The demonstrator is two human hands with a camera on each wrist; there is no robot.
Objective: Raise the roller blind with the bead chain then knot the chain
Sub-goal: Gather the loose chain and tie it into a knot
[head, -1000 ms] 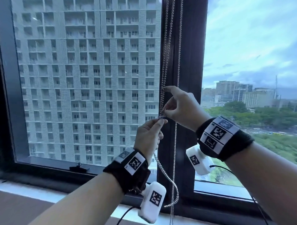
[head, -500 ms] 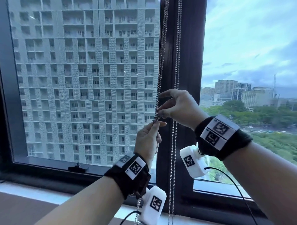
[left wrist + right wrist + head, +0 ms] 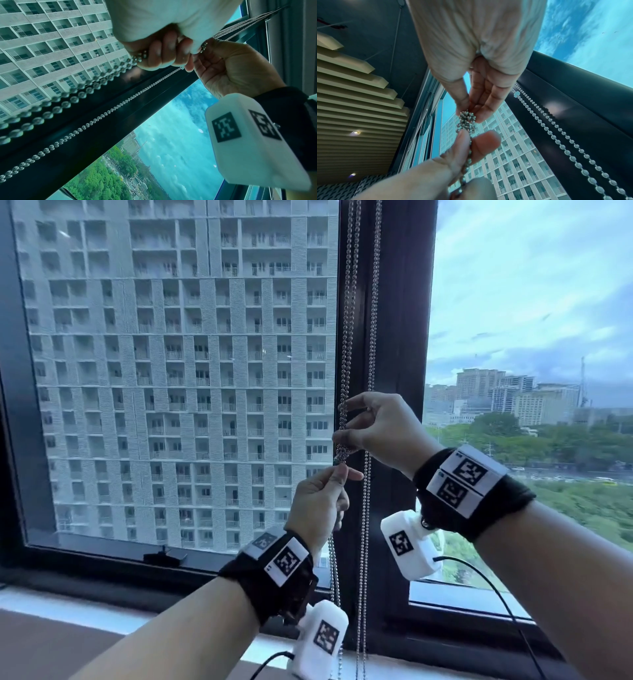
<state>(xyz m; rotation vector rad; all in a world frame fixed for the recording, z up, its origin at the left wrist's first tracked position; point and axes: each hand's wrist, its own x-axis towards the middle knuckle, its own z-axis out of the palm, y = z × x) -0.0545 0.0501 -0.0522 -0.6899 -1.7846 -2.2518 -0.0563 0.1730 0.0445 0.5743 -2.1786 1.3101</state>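
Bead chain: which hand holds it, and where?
Both. The right hand pinches the bead chain at the bunched knot; the left hand grips the strands just below it.

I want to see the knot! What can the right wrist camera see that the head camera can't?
Only the right wrist view shows the bunched knot of beads up close, and slatted ceiling. Only the head view shows both wristbands and the windowsill. Both show the right hand and left hand pinching the bead chain.
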